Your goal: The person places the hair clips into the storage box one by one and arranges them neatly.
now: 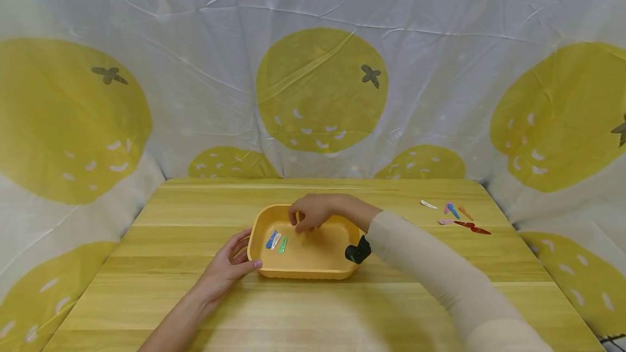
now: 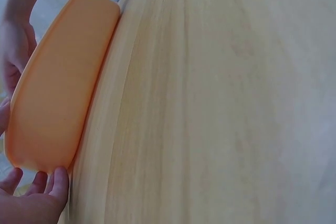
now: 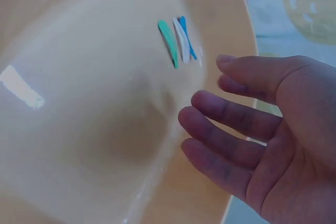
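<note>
The left hand grips one end of the tray, seemingly to steady it, while the right hand hangs over it, fingers apart and holding nothing, with three clips lying inside between both hands, side by side, perhaps for order

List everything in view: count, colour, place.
Wood-grain table: one, yellowish, lower centre.
Fruit-print cloth: count unclear, white and yellow, around table.
Rounded rectangular plastic tray: one, yellow, on table.
Slim tapered clips: at least three, green, white, blue, inside tray, left.
Loose slim clips: about seven, white, purple, blue, orange, pink, red, table's right.
Black device: one, tray's right end.
Cloth sleeve: one, cream, lower right.
Left hand: one, gripping tray's left end.
Right hand: one, above tray.
</note>
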Action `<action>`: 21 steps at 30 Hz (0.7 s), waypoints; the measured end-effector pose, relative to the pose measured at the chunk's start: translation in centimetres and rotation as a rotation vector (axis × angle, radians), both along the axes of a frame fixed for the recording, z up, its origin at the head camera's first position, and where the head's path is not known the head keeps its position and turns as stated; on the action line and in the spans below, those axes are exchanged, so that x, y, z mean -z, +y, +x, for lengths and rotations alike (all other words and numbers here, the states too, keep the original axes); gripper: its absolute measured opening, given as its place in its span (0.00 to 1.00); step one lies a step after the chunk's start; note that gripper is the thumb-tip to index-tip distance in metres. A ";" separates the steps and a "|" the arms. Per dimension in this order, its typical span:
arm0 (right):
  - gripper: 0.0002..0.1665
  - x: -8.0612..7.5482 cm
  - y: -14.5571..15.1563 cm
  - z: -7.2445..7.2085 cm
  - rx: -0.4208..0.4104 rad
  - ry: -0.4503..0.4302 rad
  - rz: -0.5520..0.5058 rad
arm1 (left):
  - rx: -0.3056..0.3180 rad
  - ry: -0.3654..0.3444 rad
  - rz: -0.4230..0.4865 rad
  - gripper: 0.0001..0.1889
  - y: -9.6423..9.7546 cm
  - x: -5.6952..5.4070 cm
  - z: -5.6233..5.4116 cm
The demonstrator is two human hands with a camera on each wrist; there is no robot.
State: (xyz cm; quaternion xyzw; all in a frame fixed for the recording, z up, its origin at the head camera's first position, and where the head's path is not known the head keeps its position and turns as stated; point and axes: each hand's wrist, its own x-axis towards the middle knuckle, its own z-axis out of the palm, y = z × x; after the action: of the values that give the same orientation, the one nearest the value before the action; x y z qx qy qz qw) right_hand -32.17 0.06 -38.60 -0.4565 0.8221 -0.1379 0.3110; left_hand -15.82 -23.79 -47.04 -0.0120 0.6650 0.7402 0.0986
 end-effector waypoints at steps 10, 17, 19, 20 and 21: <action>0.15 -1.6 2.3 -0.2 0.008 -0.022 -0.017 | 0.003 0.006 0.006 0.44 0.1 0.0 0.3; 0.15 -2.2 3.8 -0.4 -0.005 0.007 -0.032 | 0.002 0.010 0.003 0.44 0.0 -0.1 0.3; 0.15 -2.3 4.3 -0.5 -0.007 0.021 -0.037 | 0.003 0.010 0.003 0.44 0.1 -0.1 0.2; 0.15 -2.3 4.6 -0.6 -0.009 0.030 -0.042 | 0.004 0.012 0.003 0.44 0.1 -0.1 0.2; 0.15 -2.4 4.8 -0.6 -0.008 0.039 -0.046 | 0.003 0.014 0.001 0.44 0.2 -0.1 0.2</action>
State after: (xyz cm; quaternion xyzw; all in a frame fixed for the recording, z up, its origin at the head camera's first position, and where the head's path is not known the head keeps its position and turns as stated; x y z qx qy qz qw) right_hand -32.80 4.91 -36.21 -0.4692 0.8229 -0.1465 0.2850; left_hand -15.62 -23.64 -46.91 -0.0056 0.6653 0.7405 0.0950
